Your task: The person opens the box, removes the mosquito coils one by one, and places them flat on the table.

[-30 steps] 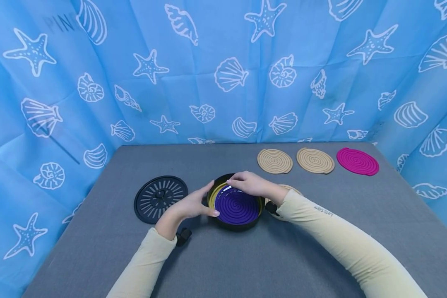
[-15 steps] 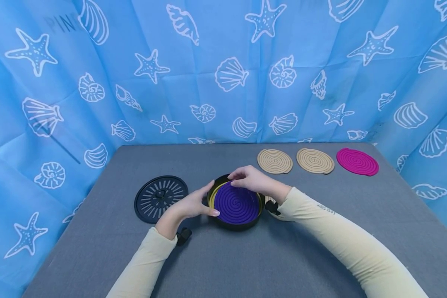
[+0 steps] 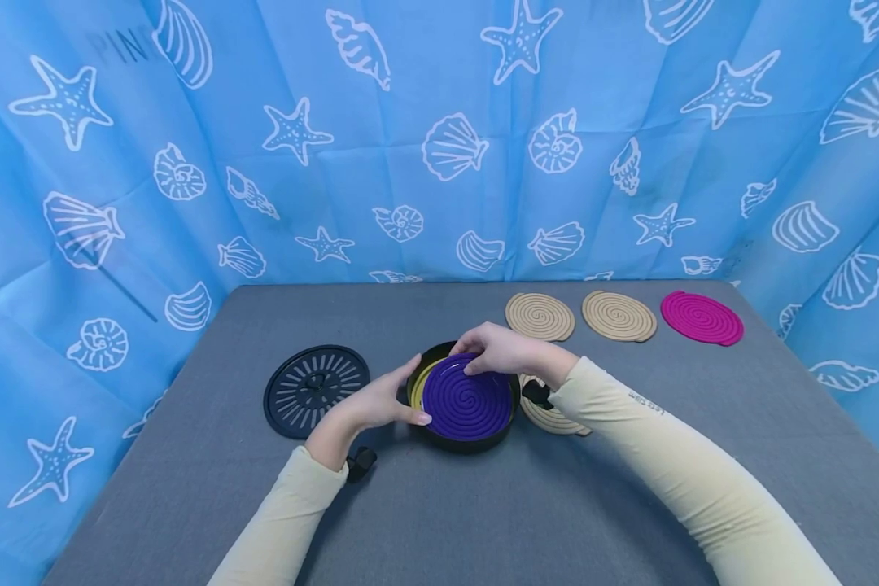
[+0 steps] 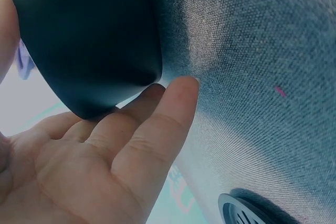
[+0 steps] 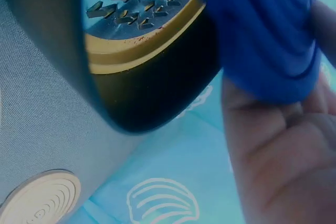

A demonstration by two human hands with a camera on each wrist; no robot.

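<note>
A purple spiral coaster (image 3: 466, 403) is raised at its far edge over a round black container (image 3: 460, 446). My right hand (image 3: 500, 350) pinches that far edge between thumb and fingers. Inside the container, the right wrist view reveals a yellow ring (image 5: 128, 59) around a metal plate (image 5: 123, 3) with raised, toothed slots. My left hand (image 3: 376, 401) grips the container's left side, thumb at the front and fingers behind. In the left wrist view its fingers curve along the dark outer wall (image 4: 100, 40).
A black slotted round lid (image 3: 315, 391) lies left of the container. One beige spiral coaster (image 3: 557, 419) lies beside the container, partly under my right wrist. Two more beige coasters and a magenta coaster (image 3: 701, 317) line the back right. A blue shell-print curtain (image 3: 439, 163) hangs behind.
The purple coaster's far edge has come up in my right fingers, covering the white gap seen earlier. My right hand has shifted slightly up and right. My left hand stays put.
</note>
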